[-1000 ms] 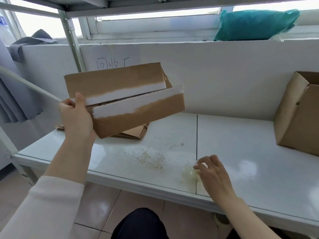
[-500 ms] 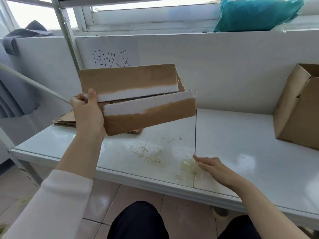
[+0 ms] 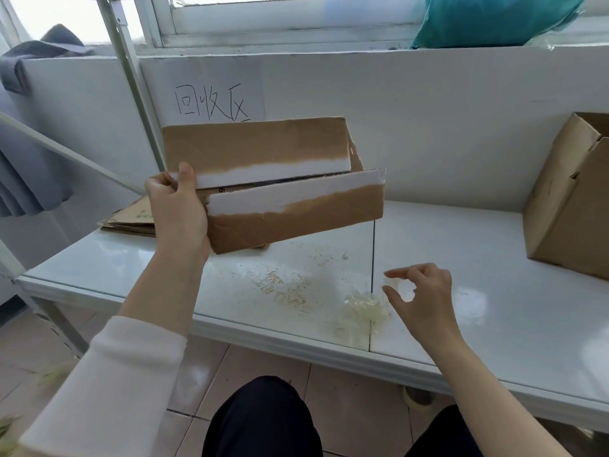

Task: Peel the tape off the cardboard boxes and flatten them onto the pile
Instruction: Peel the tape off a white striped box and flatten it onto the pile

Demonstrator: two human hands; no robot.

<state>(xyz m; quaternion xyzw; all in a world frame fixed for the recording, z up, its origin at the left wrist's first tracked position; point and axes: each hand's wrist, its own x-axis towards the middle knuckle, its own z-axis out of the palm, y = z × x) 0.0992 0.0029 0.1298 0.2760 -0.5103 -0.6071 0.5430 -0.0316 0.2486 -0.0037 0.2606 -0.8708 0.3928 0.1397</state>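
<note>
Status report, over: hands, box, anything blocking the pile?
Left hand grips box, aloft, flaps open. Right hand loose above tape wad, holding nothing. Pile behind box, nothing between.

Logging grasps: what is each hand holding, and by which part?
The left hand grips the cardboard box at its left end, thumb over the upper flap. The right hand holds nothing.

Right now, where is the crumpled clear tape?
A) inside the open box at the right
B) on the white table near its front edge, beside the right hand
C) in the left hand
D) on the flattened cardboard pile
B: the crumpled clear tape lies on the white table near its front edge, just left of the right hand; the left hand grips only the cardboard box.
</note>
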